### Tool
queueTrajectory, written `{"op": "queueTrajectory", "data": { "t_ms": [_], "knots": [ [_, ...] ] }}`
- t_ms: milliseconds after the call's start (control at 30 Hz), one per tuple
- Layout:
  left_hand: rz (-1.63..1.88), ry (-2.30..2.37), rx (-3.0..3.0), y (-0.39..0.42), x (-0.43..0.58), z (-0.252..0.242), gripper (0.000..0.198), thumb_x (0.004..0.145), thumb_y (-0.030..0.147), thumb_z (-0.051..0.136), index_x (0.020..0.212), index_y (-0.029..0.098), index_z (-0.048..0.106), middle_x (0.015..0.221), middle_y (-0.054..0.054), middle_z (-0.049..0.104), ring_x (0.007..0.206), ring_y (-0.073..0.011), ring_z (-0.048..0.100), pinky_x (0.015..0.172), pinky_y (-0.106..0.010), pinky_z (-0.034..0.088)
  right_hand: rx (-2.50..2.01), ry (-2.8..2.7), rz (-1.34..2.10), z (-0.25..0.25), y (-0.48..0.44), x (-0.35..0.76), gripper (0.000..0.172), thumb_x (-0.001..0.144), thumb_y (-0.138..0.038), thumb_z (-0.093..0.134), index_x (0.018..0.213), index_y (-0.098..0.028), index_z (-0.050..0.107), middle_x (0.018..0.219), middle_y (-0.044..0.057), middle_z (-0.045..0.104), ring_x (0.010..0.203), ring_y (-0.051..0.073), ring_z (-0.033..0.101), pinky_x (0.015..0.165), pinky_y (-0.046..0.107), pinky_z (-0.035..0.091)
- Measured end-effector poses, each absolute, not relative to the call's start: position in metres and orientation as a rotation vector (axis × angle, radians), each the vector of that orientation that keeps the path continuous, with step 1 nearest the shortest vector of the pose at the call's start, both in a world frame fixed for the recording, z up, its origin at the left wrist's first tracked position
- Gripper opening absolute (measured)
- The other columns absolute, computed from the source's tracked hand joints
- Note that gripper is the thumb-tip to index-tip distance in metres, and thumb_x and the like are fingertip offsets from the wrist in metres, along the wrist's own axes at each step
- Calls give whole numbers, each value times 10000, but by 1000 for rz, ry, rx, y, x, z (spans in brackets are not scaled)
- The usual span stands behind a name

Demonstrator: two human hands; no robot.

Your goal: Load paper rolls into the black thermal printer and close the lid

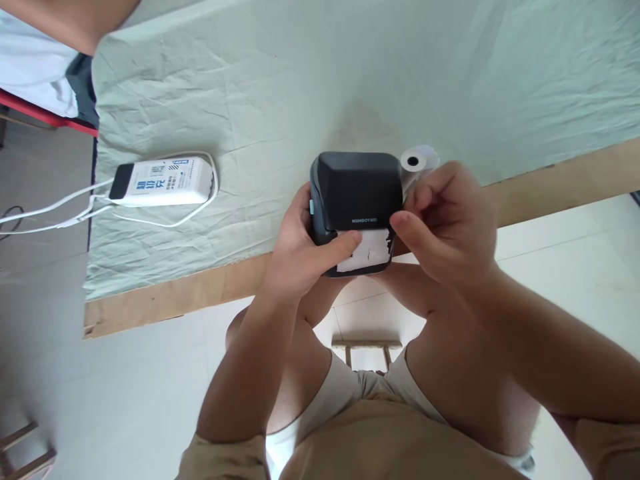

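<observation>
My left hand (305,247) grips a black label printer (357,190) by its left side, with the thumb lying on its front. NIIMBOT lettering shows on the lid, which looks closed. Below the lid, a white patch with ragged edges (367,250) covers part of the front. At the printer's right edge is my right hand (445,223), slightly blurred, its fingers curled in and the thumb tip close to them. Whether anything sits between those fingertips is hidden. Just behind this hand, a white paper roll (413,161) with a dark core is partly covered by it.
A white power strip (165,181) with white cables (65,200) lies to the left on the green tablecloth (260,100). The table's bare wooden edge (200,290) runs before my knees. Another person's arm (75,20) enters at the top left, near a red edge (45,115).
</observation>
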State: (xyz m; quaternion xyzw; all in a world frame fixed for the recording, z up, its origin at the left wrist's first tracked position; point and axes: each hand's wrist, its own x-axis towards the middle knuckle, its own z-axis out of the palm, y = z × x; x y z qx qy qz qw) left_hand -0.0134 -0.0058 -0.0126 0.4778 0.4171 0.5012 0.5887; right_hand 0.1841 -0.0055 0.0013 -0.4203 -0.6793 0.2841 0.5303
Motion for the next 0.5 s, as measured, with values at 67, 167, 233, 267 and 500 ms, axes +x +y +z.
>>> {"op": "queueTrajectory", "data": {
  "t_ms": [67,167,233,267,500],
  "knots": [
    [1183,946,1088,-8,-12,-10,629,676,427,963,1201,256,661,1015,-30,733,933,-231,732,732,-312,641,-1040,-1576,877,-2,-3,182,334,940,-396,719,833,-270,429,671,-61,403,513,87,345,380,237,313],
    [1236,941,981,-12,-7,-3,426,864,493,821,1183,252,674,1074,-51,740,1003,-236,742,798,-321,641,-1004,-1557,942,-9,3,181,357,917,-398,746,870,-280,413,667,-79,369,488,80,296,348,231,306],
    [1222,965,932,-14,-4,2,354,908,488,781,1148,247,685,1052,-53,740,987,-236,748,770,-311,631,-983,-1585,898,-14,7,182,366,920,-388,738,870,-283,391,651,-90,354,471,81,290,354,243,311],
    [1217,977,913,-14,-3,4,341,911,486,779,1136,246,688,1043,-54,740,983,-241,752,756,-311,627,-984,-1612,873,-16,9,183,364,926,-379,730,868,-284,383,639,-95,349,465,82,291,361,249,316],
    [1213,981,886,-13,-2,5,374,877,495,815,1137,259,688,1049,-53,751,1025,-278,773,764,-337,629,-991,-1822,741,-22,16,188,277,980,-340,674,900,-279,416,610,-107,381,441,78,339,444,268,415]
  ]
}}
